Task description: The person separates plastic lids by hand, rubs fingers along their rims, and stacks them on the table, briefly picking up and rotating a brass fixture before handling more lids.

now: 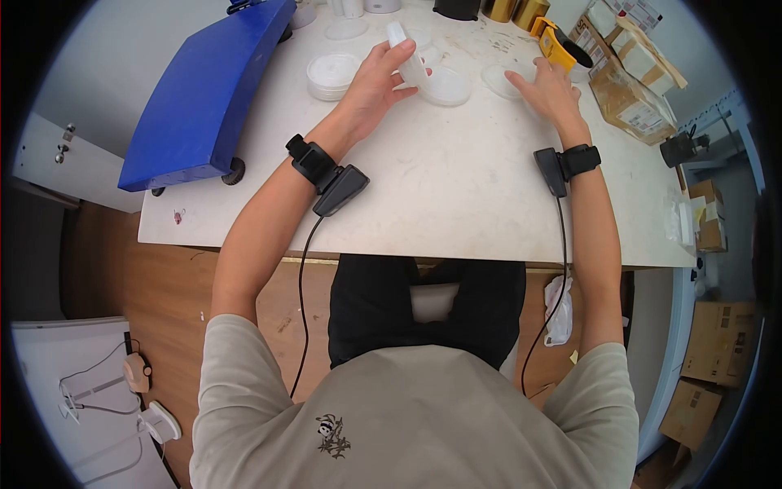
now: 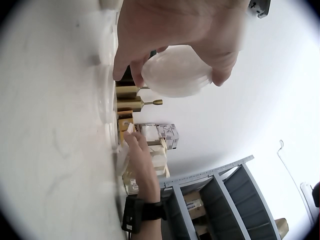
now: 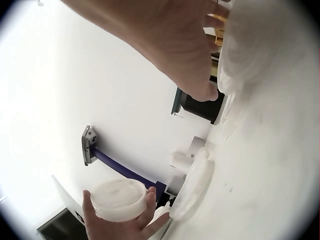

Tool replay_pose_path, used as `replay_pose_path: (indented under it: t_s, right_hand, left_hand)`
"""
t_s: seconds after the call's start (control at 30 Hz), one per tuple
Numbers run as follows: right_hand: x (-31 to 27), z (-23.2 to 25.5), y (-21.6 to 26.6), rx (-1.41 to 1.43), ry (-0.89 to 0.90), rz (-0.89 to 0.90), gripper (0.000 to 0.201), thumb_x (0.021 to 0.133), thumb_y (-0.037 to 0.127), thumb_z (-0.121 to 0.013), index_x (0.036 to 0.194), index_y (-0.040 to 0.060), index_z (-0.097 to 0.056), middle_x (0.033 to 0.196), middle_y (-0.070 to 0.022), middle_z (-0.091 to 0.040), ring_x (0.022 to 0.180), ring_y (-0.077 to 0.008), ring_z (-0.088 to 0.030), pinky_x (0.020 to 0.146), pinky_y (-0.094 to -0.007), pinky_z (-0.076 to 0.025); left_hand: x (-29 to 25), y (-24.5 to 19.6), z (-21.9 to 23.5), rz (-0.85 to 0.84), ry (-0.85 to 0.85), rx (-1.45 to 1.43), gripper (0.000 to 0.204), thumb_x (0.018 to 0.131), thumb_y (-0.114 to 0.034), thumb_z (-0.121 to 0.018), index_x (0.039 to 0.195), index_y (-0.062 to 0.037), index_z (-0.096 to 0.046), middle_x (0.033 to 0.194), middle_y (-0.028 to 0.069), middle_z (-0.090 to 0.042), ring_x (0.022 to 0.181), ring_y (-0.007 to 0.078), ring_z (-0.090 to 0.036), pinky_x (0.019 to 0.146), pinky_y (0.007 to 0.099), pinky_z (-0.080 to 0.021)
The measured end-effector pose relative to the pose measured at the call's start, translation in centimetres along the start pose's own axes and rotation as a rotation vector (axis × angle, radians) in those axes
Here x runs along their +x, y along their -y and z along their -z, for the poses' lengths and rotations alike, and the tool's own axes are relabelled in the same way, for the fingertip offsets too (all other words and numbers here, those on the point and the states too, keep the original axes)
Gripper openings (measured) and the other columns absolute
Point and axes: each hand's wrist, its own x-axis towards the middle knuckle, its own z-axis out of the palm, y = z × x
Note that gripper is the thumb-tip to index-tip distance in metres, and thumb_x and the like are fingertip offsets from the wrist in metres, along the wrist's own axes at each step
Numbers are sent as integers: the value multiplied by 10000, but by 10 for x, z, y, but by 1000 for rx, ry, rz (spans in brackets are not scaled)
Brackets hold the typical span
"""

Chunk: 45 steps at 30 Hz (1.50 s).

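Observation:
My left hand grips a round, translucent white plastic lid between thumb and fingers, raised above the table and tilted nearly on edge in the head view. Beneath it lies a similar flat lid. A stack of them stands to the left of this hand. My right hand is low over the table with fingers spread, its thumb beside another lid. In the right wrist view a blurred translucent round piece sits right at its fingers.
A blue board-like unit on wheels stands at the table's left. A yellow tape dispenser and cardboard boxes crowd the right, with golden cylinders and a black container at the back. More lids lie behind.

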Motion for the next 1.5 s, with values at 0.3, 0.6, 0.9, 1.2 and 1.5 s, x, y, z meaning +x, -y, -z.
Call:
replay_pose_path:
  t_s: [0.3, 0.6, 0.9, 1.2, 1.5]
  right_hand:
    - [-24, -11, 46, 472, 123, 673, 603, 852, 499, -671, 1234, 46, -558, 1248, -166, -590, 1116, -308, -573, 919, -395, -465]
    - [-26, -4, 48, 719, 142, 587, 370, 847, 318, -731, 1057, 70, -553, 1103, -58, -574, 1036, -198, -534, 894, -309, -439]
    - [-24, -7, 51, 932, 222, 480, 417, 898, 451, -643, 1028, 62, -574, 1044, -105, -613, 997, -226, -554, 866, -335, -449]
    - [-25, -6, 52, 845, 92, 478, 306, 943, 326, -627, 1010, 31, -580, 815, -49, -619, 705, -130, -565, 663, -283, -464]
    - [-22, -4, 48, 659, -49, 482, 237, 873, 221, -640, 973, 10, -604, 766, -166, -657, 720, -300, -633, 670, -389, -493]
  left_hand:
    - [3, 9, 1, 50, -2, -72, 658, 938, -530, -559, 1350, -41, -405, 1287, 136, -558, 1227, 268, -548, 1060, 423, -405]
    - [2, 4, -1, -33, 56, -170, 655, 948, -521, -542, 1347, -22, -397, 1264, 169, -563, 1248, 325, -532, 1075, 464, -432]
    - [3, 4, 0, -39, 66, -159, 647, 947, -517, -545, 1351, -34, -396, 1249, 154, -569, 1247, 301, -533, 1058, 487, -446]
    - [2, 3, -1, -63, 44, -138, 642, 949, -510, -545, 1369, -50, -392, 1267, 140, -561, 1264, 287, -520, 1051, 507, -445]
    - [0, 1, -6, -109, 63, -132, 635, 944, -507, -549, 1375, -66, -397, 1291, 124, -551, 1263, 284, -524, 1048, 515, -450]
